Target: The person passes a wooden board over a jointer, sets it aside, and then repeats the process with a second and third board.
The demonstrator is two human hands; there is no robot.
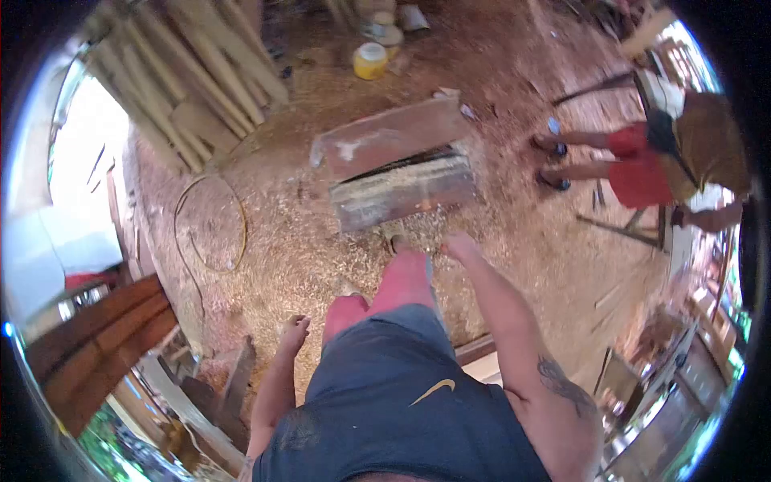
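I look straight down at my own body in dark shorts, one leg stepping forward over sawdust-covered ground. My left hand [294, 330] hangs by my hip with curled fingers, holding nothing. My right hand [463, 247] swings forward with fingers extended and loose, also holding nothing. It is nearest to two thick wooden blocks [399, 163] lying on the ground just ahead of my foot; the upper one is reddish, the lower one pale and rough.
Bamboo poles [201, 72] lean at the upper left. A yellow container [370, 61] stands at the top. A looped cable [210, 223] lies left. Another person in red shorts [642, 165] bends over at right. Wooden planks [96, 337] lie lower left.
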